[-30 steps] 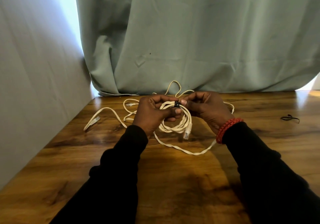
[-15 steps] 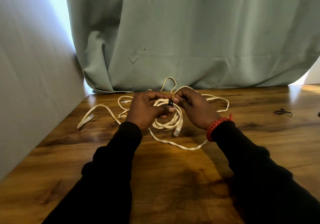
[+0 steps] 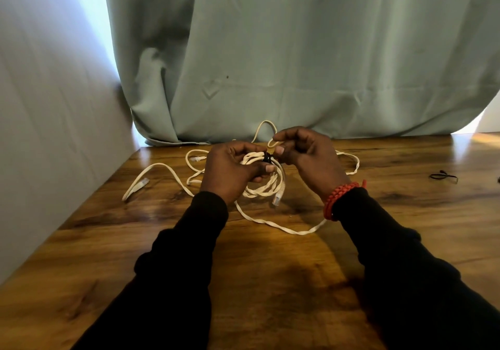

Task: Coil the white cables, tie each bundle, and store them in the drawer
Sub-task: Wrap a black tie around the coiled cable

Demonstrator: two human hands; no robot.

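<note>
My left hand (image 3: 232, 169) grips a coiled bundle of white cable (image 3: 266, 187) held just above the wooden table (image 3: 270, 268). A black tie (image 3: 267, 157) wraps the top of the bundle. My right hand (image 3: 305, 154) pinches that tie between thumb and fingers. A clear plug (image 3: 277, 199) dangles from the bundle's lower right. A second white cable (image 3: 162, 168) lies loose on the table behind and to the left, and its plug (image 3: 142, 183) rests near the left wall. No drawer is in view.
A spare black tie (image 3: 443, 177) lies on the table at the far right. A grey-green curtain (image 3: 297, 65) hangs along the table's back edge. A pale wall (image 3: 54, 133) closes off the left side.
The hands hold the same coil and tie throughout. My right hand's fingers have lifted and shifted slightly at the tie. The camera has tilted a little.
</note>
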